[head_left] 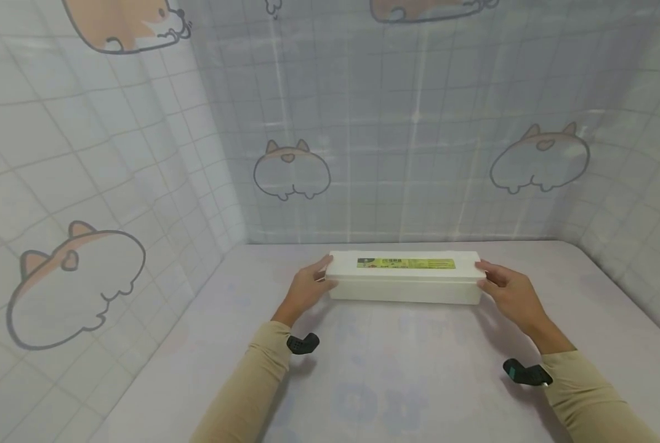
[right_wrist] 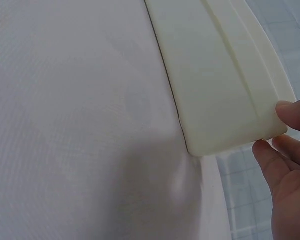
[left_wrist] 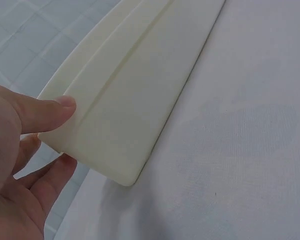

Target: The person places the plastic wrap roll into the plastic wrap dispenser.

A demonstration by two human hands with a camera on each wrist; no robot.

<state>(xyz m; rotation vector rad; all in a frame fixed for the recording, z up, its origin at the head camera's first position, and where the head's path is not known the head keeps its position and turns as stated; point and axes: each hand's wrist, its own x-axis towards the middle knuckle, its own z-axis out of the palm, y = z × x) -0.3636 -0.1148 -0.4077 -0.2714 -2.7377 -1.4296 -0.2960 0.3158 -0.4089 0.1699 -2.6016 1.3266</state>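
A long, white lidded box (head_left: 404,291) sits crosswise toward the back of the table, with a yellow-green printed label (head_left: 406,263) on its top. My left hand (head_left: 306,287) holds the left end. In the left wrist view, that thumb (left_wrist: 50,114) lies on the front near the lid seam and the fingers bend around the end. At the opposite end my right hand (head_left: 511,295) grips the box the same way, its thumb (right_wrist: 292,115) on the front by the corner. The lid appears to rest on the box; its inside is hidden.
A pale cloth with faint prints covers the table (head_left: 374,369). Behind and at both sides hang light grid-patterned curtains (head_left: 407,123) with cartoon dogs. Black wrist devices (head_left: 303,344) are worn at both sleeve cuffs.
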